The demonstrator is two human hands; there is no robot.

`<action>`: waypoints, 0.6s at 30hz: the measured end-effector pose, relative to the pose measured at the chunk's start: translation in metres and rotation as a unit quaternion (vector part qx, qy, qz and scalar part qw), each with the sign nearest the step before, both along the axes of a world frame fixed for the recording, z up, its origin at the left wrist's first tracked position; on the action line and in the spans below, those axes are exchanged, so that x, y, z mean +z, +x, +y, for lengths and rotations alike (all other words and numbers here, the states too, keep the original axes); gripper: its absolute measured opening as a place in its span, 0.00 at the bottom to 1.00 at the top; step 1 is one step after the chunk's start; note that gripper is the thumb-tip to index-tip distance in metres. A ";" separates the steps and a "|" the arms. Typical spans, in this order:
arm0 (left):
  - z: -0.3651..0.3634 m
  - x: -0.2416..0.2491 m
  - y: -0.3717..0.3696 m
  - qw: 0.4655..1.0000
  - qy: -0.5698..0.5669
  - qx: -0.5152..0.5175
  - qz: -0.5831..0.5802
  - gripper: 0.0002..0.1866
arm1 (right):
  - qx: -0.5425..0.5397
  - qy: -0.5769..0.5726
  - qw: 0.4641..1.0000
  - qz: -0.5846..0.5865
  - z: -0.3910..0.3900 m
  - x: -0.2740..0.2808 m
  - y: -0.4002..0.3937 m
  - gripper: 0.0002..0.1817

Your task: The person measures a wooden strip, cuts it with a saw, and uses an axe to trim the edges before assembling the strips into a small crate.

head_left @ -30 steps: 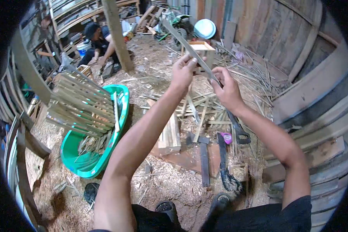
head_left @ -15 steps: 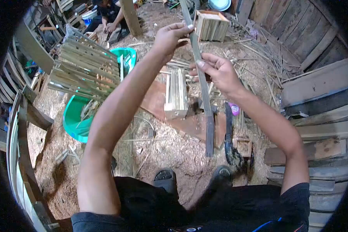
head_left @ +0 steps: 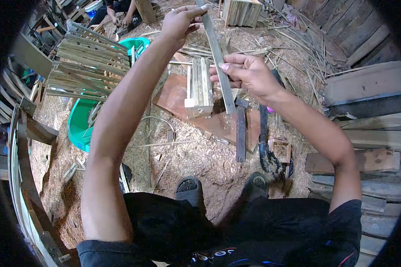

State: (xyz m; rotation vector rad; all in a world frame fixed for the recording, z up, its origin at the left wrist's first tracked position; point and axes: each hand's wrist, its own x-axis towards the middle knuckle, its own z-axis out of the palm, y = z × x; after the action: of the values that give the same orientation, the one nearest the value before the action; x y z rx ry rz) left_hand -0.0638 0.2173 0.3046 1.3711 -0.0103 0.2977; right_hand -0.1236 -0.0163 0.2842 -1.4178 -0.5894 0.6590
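Observation:
A long thin wooden strip (head_left: 213, 42) slants through the air between my hands, one end beyond the top edge. My left hand (head_left: 181, 26) pinches its upper part. Lower down, my right hand (head_left: 249, 75) holds the strip between thumb and fingers. Beneath them, a slatted wooden piece with a block at its near end (head_left: 199, 86) lies on a reddish-brown board (head_left: 169, 95). Just right of the strip's lower end, a dark hammer-like tool (head_left: 241, 133) rests over the board.
Wooden slats (head_left: 87, 62) lie across a green tub (head_left: 78, 127) at left. A slatted crate (head_left: 243, 12) stands at the back. A curved black tool (head_left: 263, 142) and small wooden box (head_left: 280, 150) are at right. Another person's hands (head_left: 121, 21) show at upper left.
Both hands and the strip have shifted left. The strip's lower end is now clear of the dark tool. The view has tilted slightly, moving the surroundings up.

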 end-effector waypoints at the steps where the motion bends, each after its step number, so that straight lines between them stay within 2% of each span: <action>1: 0.001 -0.001 0.000 1.000 0.009 0.009 0.002 0.08 | 0.002 -0.004 1.000 0.005 -0.001 -0.002 -0.002 0.16; 14: 0.018 -0.011 -0.002 0.999 0.010 0.022 0.021 0.07 | 0.062 -0.011 0.995 0.078 0.005 -0.038 -0.010 0.16; 18: 0.026 -0.019 -0.002 0.999 -0.004 0.023 0.024 0.08 | 0.049 -0.038 0.998 0.031 0.004 -0.040 -0.010 0.15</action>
State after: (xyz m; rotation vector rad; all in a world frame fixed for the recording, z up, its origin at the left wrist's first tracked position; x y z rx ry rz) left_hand -0.0655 0.2437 0.2858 1.3723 0.0617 0.3022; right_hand -0.1338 -0.0119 0.2440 -1.4403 -0.5935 0.8070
